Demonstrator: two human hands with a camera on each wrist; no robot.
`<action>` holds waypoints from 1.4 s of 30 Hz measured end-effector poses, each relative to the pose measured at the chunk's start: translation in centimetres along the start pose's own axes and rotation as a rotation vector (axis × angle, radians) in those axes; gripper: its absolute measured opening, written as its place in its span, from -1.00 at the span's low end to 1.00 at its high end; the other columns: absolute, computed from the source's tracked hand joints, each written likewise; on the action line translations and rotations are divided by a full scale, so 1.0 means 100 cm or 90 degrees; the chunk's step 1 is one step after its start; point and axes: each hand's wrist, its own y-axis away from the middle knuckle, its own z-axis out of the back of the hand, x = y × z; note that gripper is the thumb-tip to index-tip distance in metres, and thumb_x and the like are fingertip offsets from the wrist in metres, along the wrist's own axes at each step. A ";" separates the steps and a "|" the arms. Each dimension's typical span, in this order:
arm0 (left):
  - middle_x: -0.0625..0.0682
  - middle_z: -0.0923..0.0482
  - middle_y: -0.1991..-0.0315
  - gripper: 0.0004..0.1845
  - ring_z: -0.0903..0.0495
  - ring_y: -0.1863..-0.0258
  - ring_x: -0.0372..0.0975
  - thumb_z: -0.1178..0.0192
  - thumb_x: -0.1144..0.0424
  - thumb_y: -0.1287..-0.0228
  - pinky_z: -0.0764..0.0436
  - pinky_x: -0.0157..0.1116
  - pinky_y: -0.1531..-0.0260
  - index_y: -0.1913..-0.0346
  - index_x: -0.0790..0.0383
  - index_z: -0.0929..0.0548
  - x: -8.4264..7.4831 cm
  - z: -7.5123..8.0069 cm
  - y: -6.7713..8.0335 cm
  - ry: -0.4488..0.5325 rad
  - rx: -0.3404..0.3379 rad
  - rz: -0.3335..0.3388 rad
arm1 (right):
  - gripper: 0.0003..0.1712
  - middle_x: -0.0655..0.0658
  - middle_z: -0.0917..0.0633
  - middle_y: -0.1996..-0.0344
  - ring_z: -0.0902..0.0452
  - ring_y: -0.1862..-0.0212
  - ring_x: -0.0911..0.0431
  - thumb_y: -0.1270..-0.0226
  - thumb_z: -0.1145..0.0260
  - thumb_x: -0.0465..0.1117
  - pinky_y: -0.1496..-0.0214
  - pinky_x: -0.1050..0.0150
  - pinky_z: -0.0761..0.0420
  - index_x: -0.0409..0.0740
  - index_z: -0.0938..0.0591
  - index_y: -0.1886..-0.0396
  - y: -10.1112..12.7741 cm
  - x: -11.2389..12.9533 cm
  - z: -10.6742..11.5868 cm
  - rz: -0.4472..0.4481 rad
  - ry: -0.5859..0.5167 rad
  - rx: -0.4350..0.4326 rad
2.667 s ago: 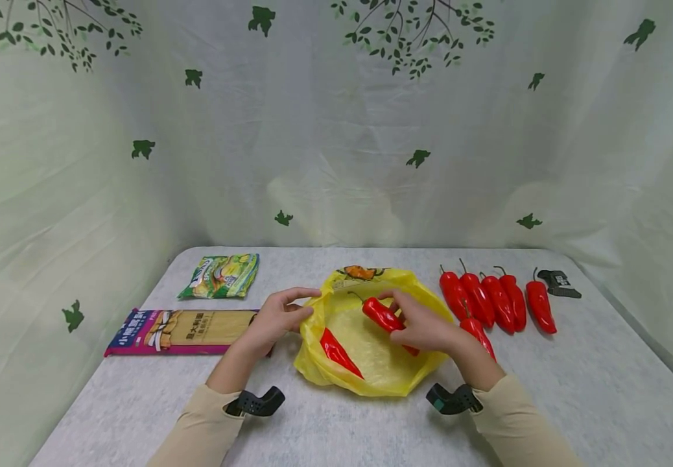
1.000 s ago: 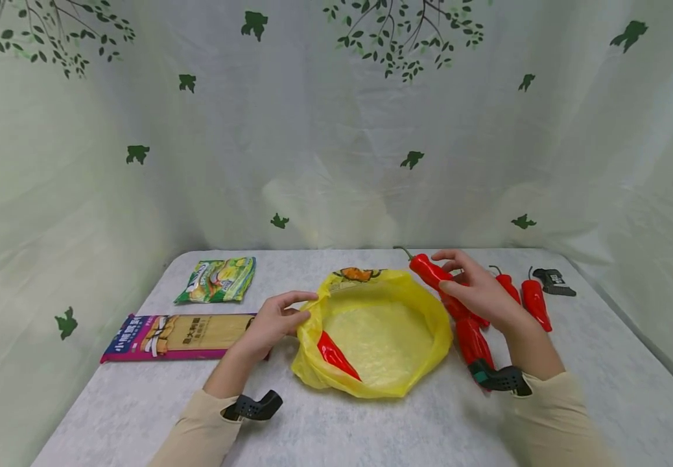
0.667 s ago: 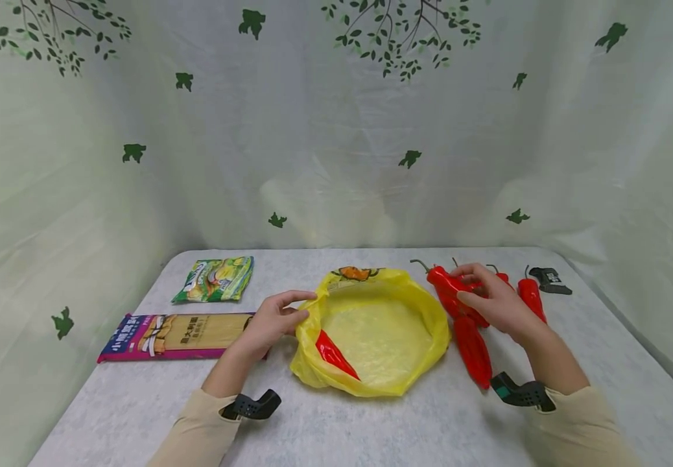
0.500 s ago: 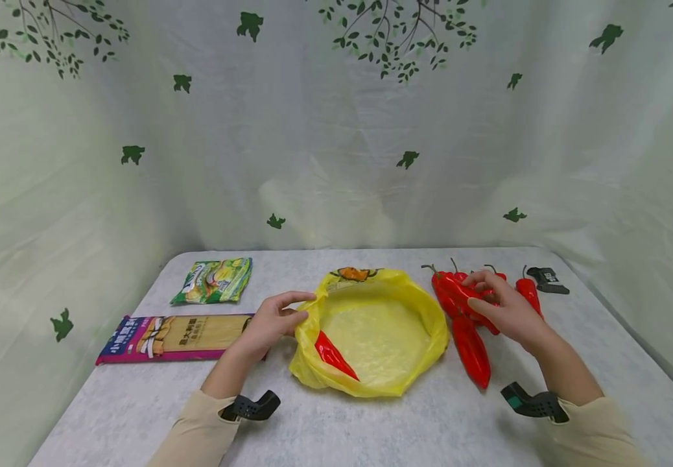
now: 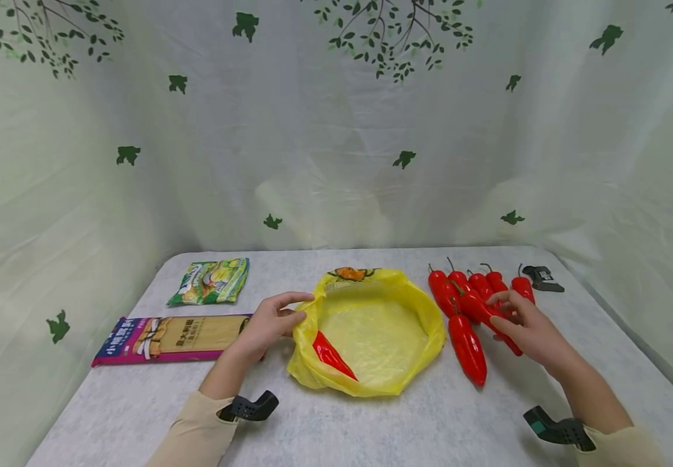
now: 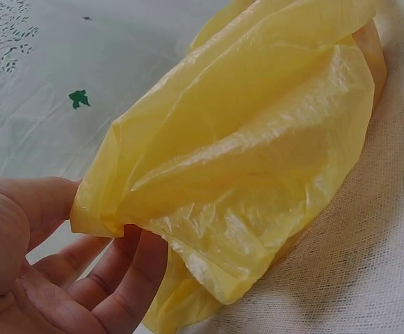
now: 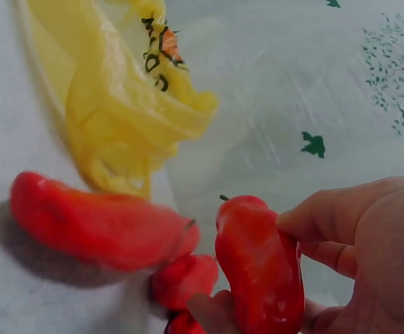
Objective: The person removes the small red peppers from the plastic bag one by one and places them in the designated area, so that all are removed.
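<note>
My left hand [image 5: 275,321] pinches the left rim of a yellow plastic bag [image 5: 436,331] that stands with its mouth wide. In the left wrist view the bag's edge [image 6: 257,160] lies between thumb and fingers. A red pepper [image 5: 332,355] is inside the bag, at its left side. To the right, my right hand [image 5: 526,327] holds another long red pepper [image 5: 482,311] between thumb and fingers, slanting over a group of peppers. The right wrist view shows this held pepper [image 7: 257,264] up close. A single pepper [image 5: 467,350] lies nearer to me, beside the bag.
Several red peppers [image 5: 441,290] lie in a row at the back right, with a black packet [image 5: 543,279] beyond them. On the left are a green snack packet [image 5: 211,282] and a long pack of noodles [image 5: 196,334]. Pale curtains [image 5: 336,194] surround the table.
My right hand has carried the pepper from over the bag to the right, above the other peppers, and drawn it nearer to me. The left hand keeps its hold on the bag rim.
</note>
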 end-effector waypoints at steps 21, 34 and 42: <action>0.18 -0.50 -0.31 -0.62 -0.64 0.12 -0.20 -0.15 0.27 -0.44 -0.67 -0.30 0.21 -0.28 0.09 -0.57 -0.003 -0.001 0.002 -0.005 -0.002 0.009 | -0.30 -0.34 -0.53 -0.01 -0.52 -0.01 -0.13 -0.21 -0.46 -0.12 0.24 0.14 -0.75 -0.21 -0.34 -0.24 0.007 -0.023 -0.007 -0.031 0.078 0.025; 0.17 -0.49 -0.33 -0.63 -0.64 0.13 -0.19 -0.15 0.26 -0.45 -0.68 -0.30 0.21 -0.27 0.09 -0.58 -0.004 0.000 0.001 -0.004 -0.002 0.007 | -0.56 -0.19 -0.63 0.15 -0.55 0.06 -0.07 -0.23 -0.42 -0.15 0.28 0.18 -0.72 -0.21 -0.52 -0.04 0.006 -0.018 -0.010 0.014 0.152 -0.053; 0.15 -0.48 -0.35 -0.62 -0.65 0.12 -0.19 -0.16 0.26 -0.44 -0.70 -0.29 0.20 -0.27 0.10 -0.58 -0.004 0.000 0.001 -0.005 -0.001 0.001 | -0.65 -0.20 -0.65 0.13 -0.55 0.11 -0.03 -0.21 -0.45 -0.23 0.26 0.17 -0.72 -0.17 -0.57 0.05 0.001 0.004 -0.015 0.082 0.180 -0.097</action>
